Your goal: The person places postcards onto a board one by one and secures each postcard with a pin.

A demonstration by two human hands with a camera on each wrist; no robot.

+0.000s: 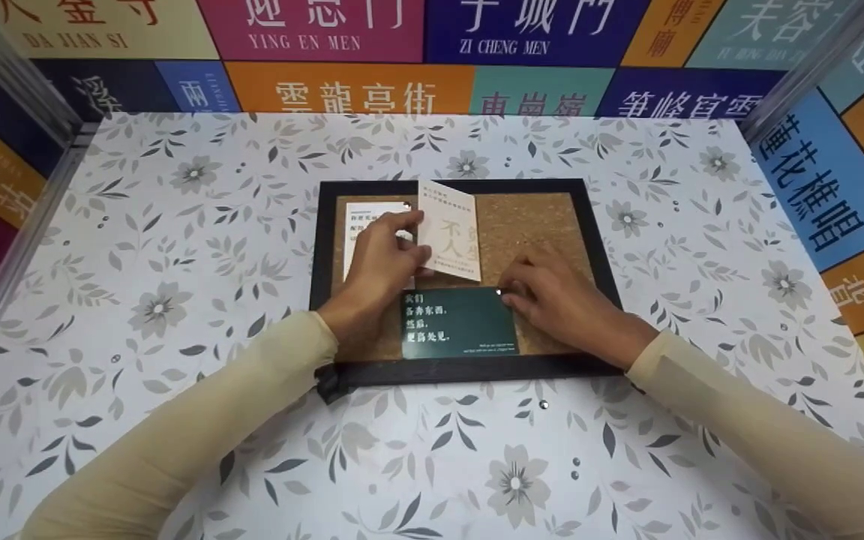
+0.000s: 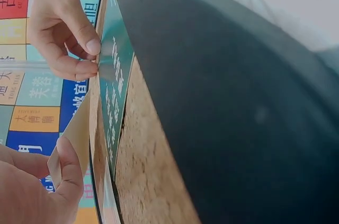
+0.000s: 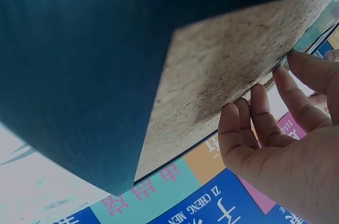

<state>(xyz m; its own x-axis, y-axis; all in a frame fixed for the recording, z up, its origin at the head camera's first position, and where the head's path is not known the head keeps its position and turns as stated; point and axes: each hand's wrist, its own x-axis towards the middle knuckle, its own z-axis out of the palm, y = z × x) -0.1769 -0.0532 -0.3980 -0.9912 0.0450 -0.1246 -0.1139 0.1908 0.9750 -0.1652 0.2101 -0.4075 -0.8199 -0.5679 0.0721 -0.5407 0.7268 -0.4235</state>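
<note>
My left hand (image 1: 383,255) pinches the left edge of a cream card (image 1: 451,229) with gold lettering, raised and tilted above the corkboard (image 1: 537,217). In the left wrist view its thumb (image 2: 69,163) presses on that card. Below it, a dark green card (image 1: 458,330) with white text lies on the cork. My right hand (image 1: 556,292) is at the green card's upper right corner, thumb and forefinger together at a small shiny thumbtack (image 1: 499,292); its other fingers are curled over the cork. Partly hidden behind my left hand is a white card (image 1: 372,210) with a tack (image 1: 406,205) at its top.
The corkboard has a black frame (image 1: 469,369) and lies on a table (image 1: 252,450) covered in a floral pattern. Colourful panels (image 1: 349,90) with large characters stand along the back and both sides.
</note>
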